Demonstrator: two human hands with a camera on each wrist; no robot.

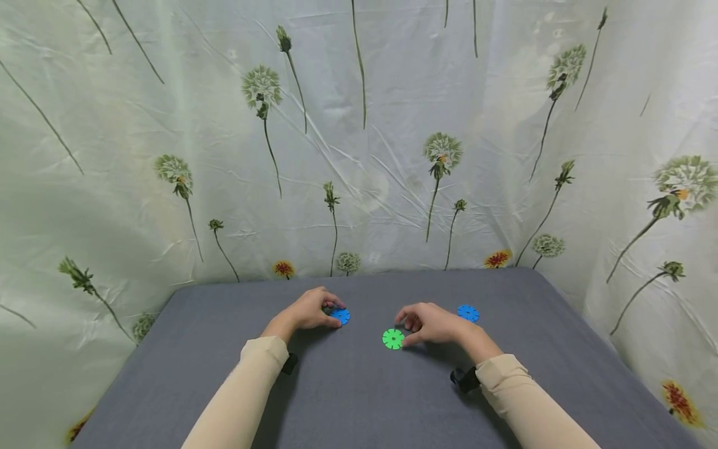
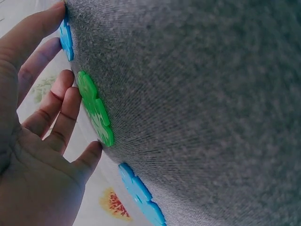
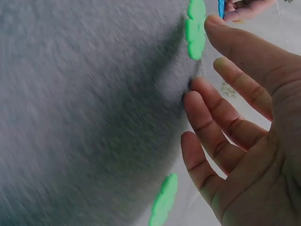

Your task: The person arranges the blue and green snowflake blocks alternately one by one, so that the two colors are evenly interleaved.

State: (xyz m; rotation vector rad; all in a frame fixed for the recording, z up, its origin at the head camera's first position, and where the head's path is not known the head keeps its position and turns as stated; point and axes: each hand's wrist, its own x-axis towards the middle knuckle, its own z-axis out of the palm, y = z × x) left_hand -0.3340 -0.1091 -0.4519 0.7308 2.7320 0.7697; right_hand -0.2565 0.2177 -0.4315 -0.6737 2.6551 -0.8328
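Observation:
My left hand (image 1: 310,310) is at a blue notched disc (image 1: 340,316) left of centre on the grey table; thumb and index finger pinch its edges. In the left wrist view that blue disc (image 2: 66,38) shows edge-on beside the fingertips. My right hand (image 1: 434,323) hovers beside a green notched disc (image 1: 393,338), its thumb tip right at the rim and its index finger apart from it. In the right wrist view the green disc (image 3: 195,30) sits by the thumb, the other fingers loosely bent.
Another blue disc (image 1: 468,313) lies behind my right wrist. The left wrist view shows a green disc (image 2: 95,109) and a blue disc (image 2: 141,194) below the left hand; the right wrist view shows a further green disc (image 3: 163,201). A flowered curtain (image 1: 359,156) hangs behind the table (image 1: 359,399).

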